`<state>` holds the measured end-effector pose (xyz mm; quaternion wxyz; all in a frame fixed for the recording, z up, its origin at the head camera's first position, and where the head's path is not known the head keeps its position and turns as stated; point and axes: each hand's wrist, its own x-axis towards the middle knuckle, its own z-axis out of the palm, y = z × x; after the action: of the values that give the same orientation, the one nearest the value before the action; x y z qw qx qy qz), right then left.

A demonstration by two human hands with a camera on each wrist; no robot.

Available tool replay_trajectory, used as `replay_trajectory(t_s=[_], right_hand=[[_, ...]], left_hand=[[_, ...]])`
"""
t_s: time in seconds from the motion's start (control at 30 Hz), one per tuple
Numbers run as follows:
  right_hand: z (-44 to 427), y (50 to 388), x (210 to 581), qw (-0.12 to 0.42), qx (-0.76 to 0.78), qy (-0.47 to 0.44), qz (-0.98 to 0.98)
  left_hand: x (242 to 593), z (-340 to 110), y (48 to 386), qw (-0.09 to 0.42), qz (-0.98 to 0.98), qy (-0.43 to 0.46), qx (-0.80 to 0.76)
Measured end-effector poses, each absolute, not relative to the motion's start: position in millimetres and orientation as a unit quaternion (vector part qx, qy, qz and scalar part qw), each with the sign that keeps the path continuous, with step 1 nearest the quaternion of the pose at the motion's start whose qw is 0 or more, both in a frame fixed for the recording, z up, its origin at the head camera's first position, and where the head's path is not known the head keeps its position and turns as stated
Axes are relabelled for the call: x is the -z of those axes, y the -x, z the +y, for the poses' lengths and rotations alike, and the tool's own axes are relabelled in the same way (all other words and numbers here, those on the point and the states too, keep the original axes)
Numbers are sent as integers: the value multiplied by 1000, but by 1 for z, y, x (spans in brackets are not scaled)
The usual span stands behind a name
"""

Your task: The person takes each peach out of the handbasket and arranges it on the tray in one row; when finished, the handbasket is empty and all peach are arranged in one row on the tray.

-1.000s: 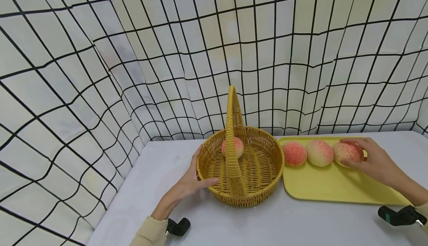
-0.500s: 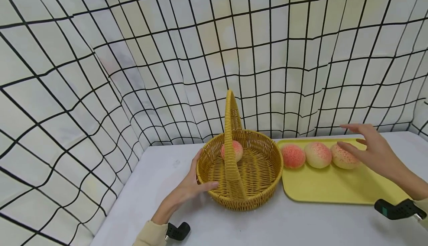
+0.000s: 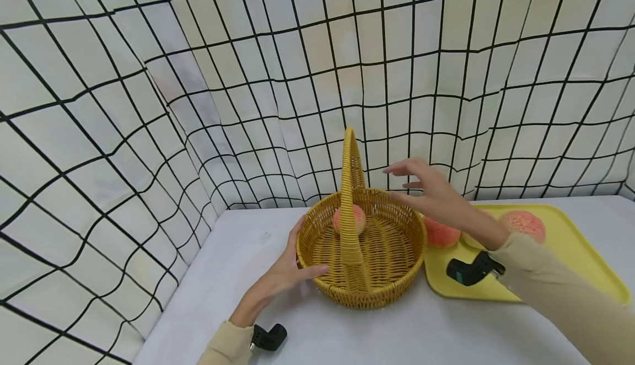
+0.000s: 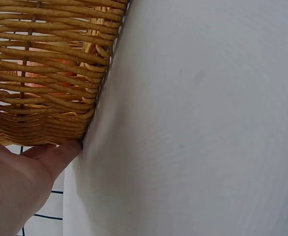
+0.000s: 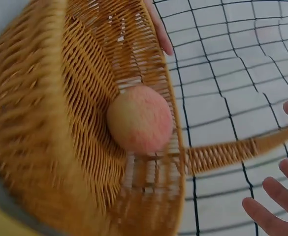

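Note:
A round yellow wicker basket (image 3: 362,294) with a tall handle stands on the table. One pink-and-cream peach (image 3: 359,219) lies inside it near the back left, also seen in the right wrist view as a peach (image 5: 141,118). My left hand (image 3: 285,271) grips the basket's left side, thumb over the rim and fingers outside. In the left wrist view its fingertips touch the wicker low down. My right hand (image 3: 431,194) hovers over the basket's right rim, fingers spread and holding nothing. A red peach (image 3: 441,234) and a speckled peach (image 3: 526,225) sit on the tray; another between them is mostly hidden.
The yellow tray (image 3: 577,246) lies close to the basket's right side, partly covered by my right sleeve (image 3: 555,293). White cloth with black grid lines (image 3: 297,106) rises behind the white table (image 3: 397,337) and along its left.
My right hand has let go of the rightmost peach, which stays on the tray, and has moved left to above the basket. The left hand and basket have kept their places.

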<state>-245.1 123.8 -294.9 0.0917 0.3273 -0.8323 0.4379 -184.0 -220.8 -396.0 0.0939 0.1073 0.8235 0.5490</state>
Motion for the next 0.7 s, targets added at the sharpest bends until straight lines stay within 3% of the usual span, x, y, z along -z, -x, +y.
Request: replay_trajectory(t_s=[0.37,0.7], right_hand=[[66,281,330,-29,-439,-351,-827],[48,282,337,-105,-392,-383,-830]], left_hand=[[394,-214,183,104,817,-108,-557],[394,-217,180,95,822,-84,-554]])
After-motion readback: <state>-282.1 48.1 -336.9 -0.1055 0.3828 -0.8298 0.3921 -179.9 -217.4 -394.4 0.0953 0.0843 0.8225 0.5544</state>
